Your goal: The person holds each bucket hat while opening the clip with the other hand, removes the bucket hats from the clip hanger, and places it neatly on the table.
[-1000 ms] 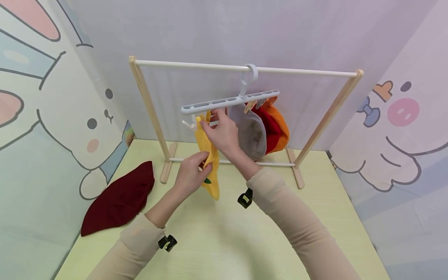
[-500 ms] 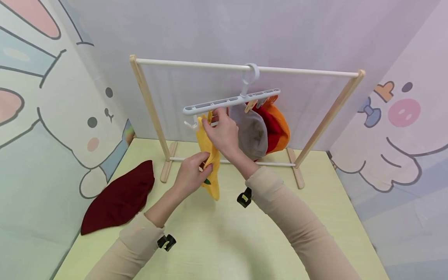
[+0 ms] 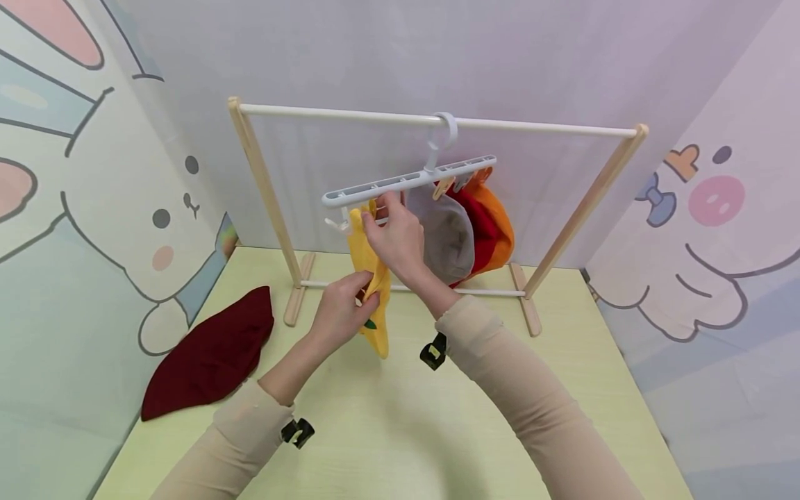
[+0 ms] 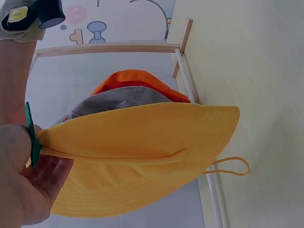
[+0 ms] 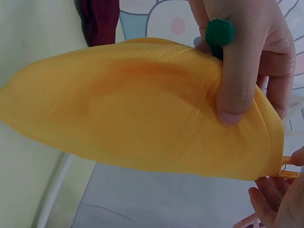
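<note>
A yellow bucket hat (image 3: 373, 257) with a small green leaf-shaped piece (image 4: 33, 142) hangs folded below the left end of a pale grey clip hanger (image 3: 400, 182). My left hand (image 3: 342, 309) pinches the hat partway down; in the right wrist view its thumb presses on the yellow cloth. Higher up, my right hand (image 3: 400, 232) is right under the hanger bar, its fingers pinching a yellow clothespin (image 5: 289, 174) at the hat's edge. Most of that clothespin is hidden behind the fingers. An orange cord loop (image 4: 232, 166) sticks out past the brim in the left wrist view.
A white rail (image 3: 337, 115) on wooden legs carries the hanger. Right of my hands hang a grey hat (image 3: 448, 239), a red one (image 3: 484, 236) and an orange one (image 3: 503, 229). A white clip (image 3: 338, 223) dangles at the left end. A maroon hat (image 3: 212, 354) lies on the table.
</note>
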Tool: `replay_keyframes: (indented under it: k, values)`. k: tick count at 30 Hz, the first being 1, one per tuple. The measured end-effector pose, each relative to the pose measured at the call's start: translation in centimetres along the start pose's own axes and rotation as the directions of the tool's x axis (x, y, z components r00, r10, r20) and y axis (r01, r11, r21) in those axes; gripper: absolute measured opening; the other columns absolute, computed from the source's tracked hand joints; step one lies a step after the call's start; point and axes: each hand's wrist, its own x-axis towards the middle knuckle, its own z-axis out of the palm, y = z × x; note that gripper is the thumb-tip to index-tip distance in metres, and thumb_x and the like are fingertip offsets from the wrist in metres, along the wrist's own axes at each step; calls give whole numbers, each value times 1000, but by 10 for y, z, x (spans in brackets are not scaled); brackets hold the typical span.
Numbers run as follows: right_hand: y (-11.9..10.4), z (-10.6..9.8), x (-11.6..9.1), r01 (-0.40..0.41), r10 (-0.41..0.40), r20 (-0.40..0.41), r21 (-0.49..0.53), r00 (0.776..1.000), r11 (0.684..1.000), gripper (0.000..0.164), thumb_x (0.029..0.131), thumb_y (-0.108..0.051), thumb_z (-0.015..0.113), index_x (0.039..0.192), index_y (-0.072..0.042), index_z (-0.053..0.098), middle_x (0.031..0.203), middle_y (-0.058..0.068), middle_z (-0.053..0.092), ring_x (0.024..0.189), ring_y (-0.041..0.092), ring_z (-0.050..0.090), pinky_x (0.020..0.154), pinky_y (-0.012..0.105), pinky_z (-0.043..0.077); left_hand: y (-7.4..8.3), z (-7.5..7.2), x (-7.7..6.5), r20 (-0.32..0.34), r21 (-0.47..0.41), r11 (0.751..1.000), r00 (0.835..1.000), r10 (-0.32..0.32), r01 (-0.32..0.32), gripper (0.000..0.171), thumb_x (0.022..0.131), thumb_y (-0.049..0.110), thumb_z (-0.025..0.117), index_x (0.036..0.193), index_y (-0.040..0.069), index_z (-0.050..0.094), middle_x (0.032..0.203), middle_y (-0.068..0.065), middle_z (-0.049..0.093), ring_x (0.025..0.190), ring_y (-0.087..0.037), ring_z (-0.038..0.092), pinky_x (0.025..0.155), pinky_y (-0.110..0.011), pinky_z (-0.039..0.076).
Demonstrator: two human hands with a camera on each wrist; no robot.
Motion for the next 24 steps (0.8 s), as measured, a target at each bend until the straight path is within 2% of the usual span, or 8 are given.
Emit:
replay_keyframes:
  k: [5, 14, 24]
  values:
    - [-1, -2, 0, -35, 34, 11, 14, 999, 999, 20, 90, -28, 57, 105, -16, 54, 95, -1, 64, 74, 10, 60, 63, 21, 50, 0, 1, 0, 0, 6, 1000, 1000, -1, 1, 5, 81, 6, 63, 84, 7, 59, 71, -1, 58, 63, -11, 55, 55, -20, 48]
    - [-2, -4, 0, -93, 93, 13, 12, 996, 996, 15, 91, -30, 54, 99, -16, 54, 88, 0, 62, 68, 13, 56, 61, 24, 49, 1, 3, -4, -1, 7, 1000, 1000, -24, 24, 5, 80, 6, 64, 85, 7, 60, 71, -1, 58, 62, -11, 54, 54, -20, 47]
    - [-1, -5, 2, -93, 92, -22, -33, 996, 995, 12, 91, -29, 53, 92, -17, 56, 81, -2, 64, 59, 15, 52, 57, 28, 40, -7, 8, -11, -41, 63, 998, 999, -10, 13, 5, 78, 3, 60, 77, 7, 59, 65, 0, 55, 60, -13, 52, 55, -24, 45]
